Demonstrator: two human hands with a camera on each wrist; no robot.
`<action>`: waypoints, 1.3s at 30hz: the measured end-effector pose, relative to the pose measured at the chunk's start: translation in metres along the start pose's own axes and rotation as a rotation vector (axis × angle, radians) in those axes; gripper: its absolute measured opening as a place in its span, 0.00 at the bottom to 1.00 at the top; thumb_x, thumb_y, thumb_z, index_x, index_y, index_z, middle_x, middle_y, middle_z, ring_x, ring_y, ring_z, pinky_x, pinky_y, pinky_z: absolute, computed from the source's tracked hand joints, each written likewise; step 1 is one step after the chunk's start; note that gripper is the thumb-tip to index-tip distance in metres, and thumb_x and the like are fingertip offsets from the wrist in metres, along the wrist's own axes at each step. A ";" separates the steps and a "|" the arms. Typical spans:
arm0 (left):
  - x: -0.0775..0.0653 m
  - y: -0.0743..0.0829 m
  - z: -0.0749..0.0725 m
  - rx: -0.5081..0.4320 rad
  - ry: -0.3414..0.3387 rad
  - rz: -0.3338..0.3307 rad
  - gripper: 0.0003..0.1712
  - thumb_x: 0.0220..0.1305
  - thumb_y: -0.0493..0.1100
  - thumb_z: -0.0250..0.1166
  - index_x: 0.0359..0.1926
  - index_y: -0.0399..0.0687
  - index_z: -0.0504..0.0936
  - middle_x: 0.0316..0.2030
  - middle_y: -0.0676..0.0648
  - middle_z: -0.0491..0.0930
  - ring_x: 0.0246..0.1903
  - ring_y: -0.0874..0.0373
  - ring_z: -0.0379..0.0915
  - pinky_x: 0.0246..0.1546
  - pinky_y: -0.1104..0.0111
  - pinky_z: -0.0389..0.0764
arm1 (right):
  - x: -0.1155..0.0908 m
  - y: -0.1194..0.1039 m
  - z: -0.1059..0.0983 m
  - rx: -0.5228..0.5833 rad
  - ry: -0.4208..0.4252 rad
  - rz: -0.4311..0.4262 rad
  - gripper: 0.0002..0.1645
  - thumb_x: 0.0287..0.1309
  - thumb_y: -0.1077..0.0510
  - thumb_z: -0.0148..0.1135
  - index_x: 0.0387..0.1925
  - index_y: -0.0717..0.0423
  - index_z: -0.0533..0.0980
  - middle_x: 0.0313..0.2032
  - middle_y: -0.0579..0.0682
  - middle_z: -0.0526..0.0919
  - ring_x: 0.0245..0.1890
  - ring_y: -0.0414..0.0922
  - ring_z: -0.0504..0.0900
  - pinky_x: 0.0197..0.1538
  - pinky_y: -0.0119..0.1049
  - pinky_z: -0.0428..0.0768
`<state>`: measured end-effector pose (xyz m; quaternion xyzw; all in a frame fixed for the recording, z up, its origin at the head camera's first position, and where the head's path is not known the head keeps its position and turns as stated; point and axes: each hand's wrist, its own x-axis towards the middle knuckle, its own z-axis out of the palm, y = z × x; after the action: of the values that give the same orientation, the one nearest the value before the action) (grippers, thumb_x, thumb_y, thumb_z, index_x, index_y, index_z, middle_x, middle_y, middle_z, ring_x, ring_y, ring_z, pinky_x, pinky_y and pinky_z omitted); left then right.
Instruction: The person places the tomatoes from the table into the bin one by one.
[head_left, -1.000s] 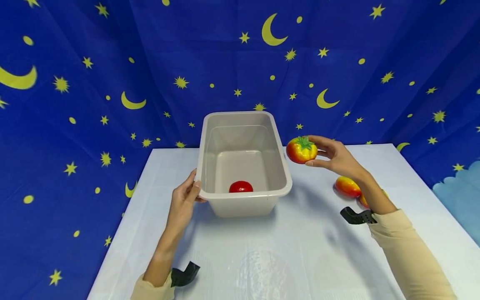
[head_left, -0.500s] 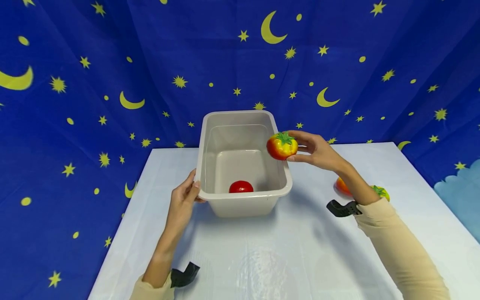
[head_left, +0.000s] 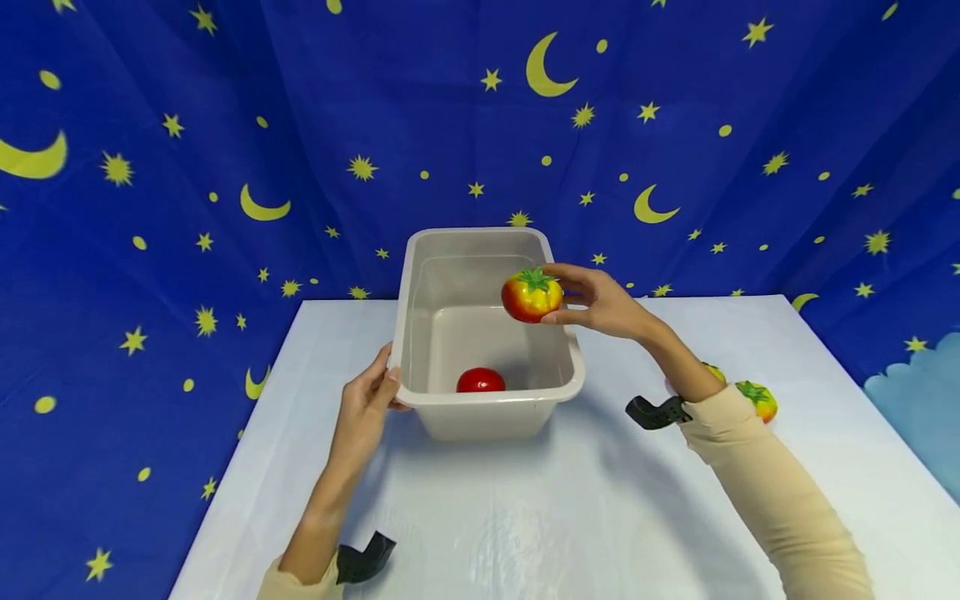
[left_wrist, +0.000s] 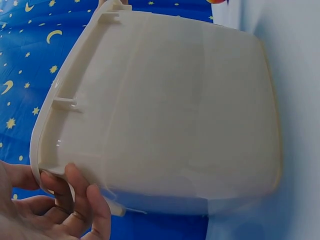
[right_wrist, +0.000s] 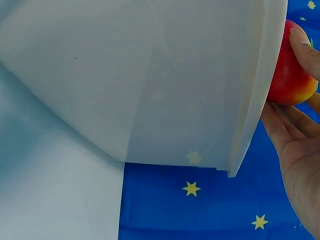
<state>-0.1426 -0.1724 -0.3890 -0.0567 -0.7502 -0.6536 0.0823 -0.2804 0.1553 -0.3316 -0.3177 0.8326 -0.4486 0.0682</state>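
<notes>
A grey plastic bin (head_left: 483, 417) stands on the white table, its open top facing me. My left hand (head_left: 362, 412) grips its left rim near the front corner; in the left wrist view, fingers (left_wrist: 77, 187) curl against the outside under the rim. Inside, on the near part of the floor, lies a glossy red round fruit (head_left: 481, 381), partly hidden by the front rim. My right hand (head_left: 596, 302) holds a red-and-yellow tomato-like fruit (head_left: 531, 296) with a green leafy top between thumb and fingers, over the right side of the bin. The right wrist view shows that fruit (right_wrist: 290, 75) just past the rim.
Two more fruits with green tops lie on the table to the right: one (head_left: 757, 400) beside the right sleeve, another (head_left: 714, 372) mostly hidden behind the forearm. A blue cloth (head_left: 450, 100) with yellow moons and stars hangs right behind the table.
My right hand has carried the tomato-like fruit leftward, from outside the bin's right rim to over its opening. The left hand keeps its grip on the rim.
</notes>
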 end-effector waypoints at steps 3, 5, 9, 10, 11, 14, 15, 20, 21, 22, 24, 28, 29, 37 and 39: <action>-0.001 -0.002 -0.001 -0.001 -0.002 0.017 0.26 0.76 0.37 0.48 0.71 0.35 0.61 0.45 0.27 0.78 0.31 0.66 0.76 0.34 0.75 0.80 | 0.006 0.000 0.004 -0.008 -0.007 -0.005 0.42 0.56 0.61 0.69 0.69 0.65 0.62 0.65 0.61 0.70 0.64 0.58 0.72 0.64 0.53 0.72; 0.000 -0.003 -0.001 -0.006 -0.007 0.030 0.26 0.76 0.37 0.48 0.71 0.35 0.61 0.45 0.26 0.78 0.31 0.66 0.76 0.34 0.75 0.80 | 0.009 -0.001 0.005 -0.016 -0.003 -0.007 0.42 0.56 0.61 0.70 0.69 0.65 0.62 0.65 0.61 0.71 0.63 0.58 0.72 0.64 0.53 0.72; 0.002 -0.004 -0.002 -0.011 -0.006 0.026 0.26 0.76 0.37 0.48 0.71 0.35 0.61 0.45 0.27 0.78 0.31 0.66 0.75 0.34 0.75 0.80 | 0.016 -0.002 0.009 -0.023 -0.001 -0.008 0.42 0.55 0.60 0.70 0.69 0.64 0.63 0.65 0.60 0.71 0.63 0.57 0.73 0.63 0.52 0.73; 0.002 -0.004 -0.002 -0.012 -0.006 0.026 0.26 0.76 0.37 0.48 0.71 0.35 0.61 0.45 0.27 0.78 0.31 0.66 0.75 0.34 0.75 0.80 | 0.016 -0.004 0.008 -0.025 -0.001 -0.009 0.43 0.55 0.60 0.70 0.69 0.64 0.63 0.65 0.60 0.71 0.63 0.57 0.73 0.63 0.52 0.74; 0.002 -0.003 -0.001 -0.011 -0.004 0.026 0.26 0.76 0.37 0.48 0.71 0.35 0.61 0.45 0.27 0.78 0.31 0.66 0.75 0.34 0.75 0.80 | 0.017 -0.005 0.008 -0.025 -0.003 -0.010 0.43 0.55 0.60 0.70 0.69 0.64 0.62 0.65 0.60 0.71 0.63 0.57 0.73 0.63 0.51 0.74; 0.002 -0.002 -0.001 -0.006 -0.003 0.026 0.26 0.76 0.37 0.47 0.71 0.35 0.61 0.44 0.28 0.79 0.31 0.66 0.75 0.33 0.75 0.80 | 0.019 -0.006 0.007 -0.033 -0.013 -0.014 0.43 0.56 0.60 0.70 0.69 0.64 0.62 0.65 0.60 0.70 0.63 0.56 0.73 0.62 0.49 0.75; 0.002 -0.002 -0.001 -0.004 -0.005 0.024 0.26 0.76 0.37 0.47 0.71 0.35 0.60 0.44 0.27 0.79 0.31 0.66 0.75 0.33 0.75 0.80 | 0.019 -0.005 0.006 -0.034 -0.017 -0.015 0.43 0.56 0.59 0.70 0.70 0.65 0.62 0.65 0.60 0.70 0.63 0.57 0.72 0.62 0.49 0.75; 0.002 -0.002 0.001 0.001 0.000 0.020 0.26 0.76 0.38 0.48 0.71 0.35 0.61 0.45 0.25 0.78 0.30 0.67 0.75 0.33 0.75 0.80 | 0.021 -0.001 0.003 -0.037 -0.016 -0.013 0.42 0.56 0.60 0.70 0.69 0.66 0.62 0.65 0.62 0.70 0.63 0.58 0.72 0.62 0.48 0.75; 0.002 -0.002 0.001 0.001 0.003 0.016 0.27 0.76 0.38 0.48 0.72 0.35 0.60 0.45 0.25 0.78 0.30 0.67 0.75 0.33 0.75 0.80 | 0.021 0.000 0.003 -0.035 -0.018 -0.010 0.42 0.56 0.60 0.70 0.69 0.66 0.62 0.65 0.62 0.70 0.63 0.58 0.72 0.63 0.48 0.74; 0.002 -0.002 0.001 0.001 0.004 0.014 0.27 0.76 0.38 0.48 0.72 0.35 0.60 0.45 0.25 0.78 0.29 0.67 0.75 0.33 0.75 0.80 | 0.021 0.000 0.003 -0.032 -0.019 -0.005 0.42 0.56 0.61 0.70 0.69 0.66 0.63 0.65 0.62 0.70 0.63 0.57 0.72 0.63 0.48 0.74; 0.002 -0.001 0.002 0.001 0.005 0.005 0.27 0.76 0.38 0.48 0.72 0.35 0.59 0.46 0.25 0.78 0.29 0.67 0.75 0.33 0.75 0.80 | 0.021 0.001 0.002 -0.024 -0.018 0.004 0.42 0.55 0.61 0.71 0.68 0.66 0.63 0.65 0.61 0.71 0.62 0.57 0.73 0.63 0.48 0.74; 0.000 -0.003 0.001 -0.014 0.004 -0.001 0.27 0.76 0.38 0.48 0.72 0.35 0.59 0.47 0.27 0.78 0.30 0.67 0.75 0.34 0.75 0.80 | 0.022 0.001 0.004 -0.018 -0.014 0.007 0.42 0.54 0.61 0.71 0.68 0.66 0.64 0.65 0.61 0.71 0.62 0.56 0.73 0.64 0.49 0.73; 0.000 -0.003 0.001 -0.015 0.002 0.000 0.27 0.76 0.38 0.48 0.72 0.35 0.59 0.46 0.27 0.78 0.30 0.67 0.75 0.34 0.75 0.80 | 0.022 0.002 0.004 -0.018 -0.007 0.007 0.42 0.54 0.62 0.71 0.68 0.66 0.64 0.64 0.61 0.71 0.62 0.56 0.73 0.64 0.50 0.73; 0.002 -0.004 0.002 -0.028 -0.010 0.004 0.27 0.76 0.37 0.48 0.72 0.34 0.59 0.46 0.28 0.79 0.30 0.67 0.75 0.33 0.75 0.80 | 0.026 -0.001 0.006 -0.036 0.020 -0.010 0.41 0.55 0.61 0.71 0.68 0.66 0.64 0.64 0.62 0.72 0.61 0.57 0.73 0.64 0.52 0.72; 0.001 -0.004 0.000 -0.026 -0.003 0.000 0.27 0.76 0.37 0.48 0.72 0.35 0.59 0.46 0.28 0.79 0.30 0.66 0.75 0.33 0.75 0.80 | 0.027 -0.001 0.009 -0.033 0.019 -0.009 0.41 0.54 0.61 0.71 0.68 0.65 0.64 0.64 0.61 0.72 0.61 0.57 0.73 0.65 0.51 0.72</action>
<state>-0.1443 -0.1728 -0.3930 -0.0586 -0.7418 -0.6632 0.0805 -0.2980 0.1328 -0.3317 -0.3182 0.8391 -0.4381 0.0530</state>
